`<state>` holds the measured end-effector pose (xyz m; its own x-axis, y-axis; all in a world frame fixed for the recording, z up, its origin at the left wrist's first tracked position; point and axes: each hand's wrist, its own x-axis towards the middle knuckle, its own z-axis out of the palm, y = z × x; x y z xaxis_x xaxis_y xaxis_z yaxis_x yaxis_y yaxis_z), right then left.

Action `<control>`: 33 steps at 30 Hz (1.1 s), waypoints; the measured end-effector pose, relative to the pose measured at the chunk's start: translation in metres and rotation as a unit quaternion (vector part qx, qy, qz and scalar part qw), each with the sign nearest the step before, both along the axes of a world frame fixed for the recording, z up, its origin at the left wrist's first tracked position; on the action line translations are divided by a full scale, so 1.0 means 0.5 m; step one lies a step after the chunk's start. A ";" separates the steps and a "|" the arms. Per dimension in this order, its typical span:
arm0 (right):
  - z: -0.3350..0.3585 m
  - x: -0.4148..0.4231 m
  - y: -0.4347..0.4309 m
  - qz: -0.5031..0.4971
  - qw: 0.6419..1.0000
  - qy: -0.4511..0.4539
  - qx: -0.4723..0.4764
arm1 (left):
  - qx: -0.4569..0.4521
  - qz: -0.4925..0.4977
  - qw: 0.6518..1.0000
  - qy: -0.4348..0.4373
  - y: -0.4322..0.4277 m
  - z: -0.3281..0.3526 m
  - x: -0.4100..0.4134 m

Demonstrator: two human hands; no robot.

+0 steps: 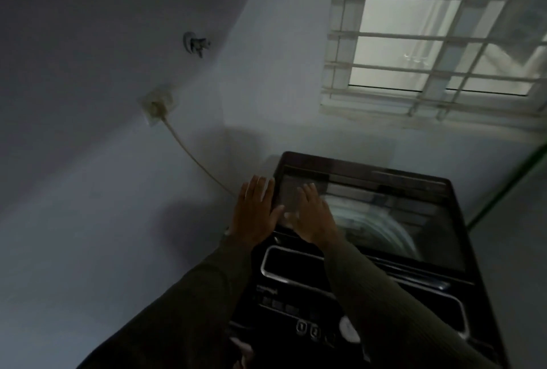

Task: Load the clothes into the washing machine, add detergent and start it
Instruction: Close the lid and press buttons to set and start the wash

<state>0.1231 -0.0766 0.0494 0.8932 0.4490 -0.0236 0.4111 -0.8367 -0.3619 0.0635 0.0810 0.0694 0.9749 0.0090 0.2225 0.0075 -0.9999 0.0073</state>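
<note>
A dark top-loading washing machine [438, 288] stands in the lower right, its glass lid [393, 220] down. Through the glass the drum shows faintly. My left hand [256, 210] lies flat against the lid's left edge with straight fingers, the thumb on the glass. My right hand [310, 216] rests flat on the glass near the left corner, fingers spread. The control panel [302, 309] with buttons sits near the front, below a chrome-rimmed recess [284, 262]. No clothes or detergent are in view.
A wall socket [157, 106] with a cable [195, 158] running down to the machine is on the left wall. A tap fitting [196, 43] is higher up. A barred window [438, 40] is above the machine. A green pipe [509, 182] runs at the right.
</note>
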 end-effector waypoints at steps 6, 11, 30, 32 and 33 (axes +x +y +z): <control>-0.014 -0.073 -0.135 -0.020 1.000 0.013 -0.020 | -0.025 -0.007 1.000 0.006 -0.072 -0.065 -0.067; -0.045 -0.131 -0.203 -0.024 0.999 -0.010 -0.031 | -0.059 -0.006 0.998 0.022 -0.102 -0.107 -0.140; -0.132 -0.486 -0.167 -0.100 0.987 -0.117 -0.051 | -0.134 -0.032 0.988 0.074 -0.009 -0.217 -0.336; -0.140 -0.521 -0.152 -0.104 0.988 -0.097 -0.064 | -0.138 -0.053 0.986 0.083 0.002 -0.219 -0.348; -0.143 -0.535 -0.145 -0.107 0.987 -0.091 -0.071 | -0.143 -0.063 0.984 0.089 0.008 -0.220 -0.352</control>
<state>-0.1445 -0.1492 -0.0223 0.9627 0.2523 0.0976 0.2660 -0.9486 -0.1712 -0.1125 0.0851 -0.0404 0.9956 -0.0770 0.0537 -0.0896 -0.9503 0.2981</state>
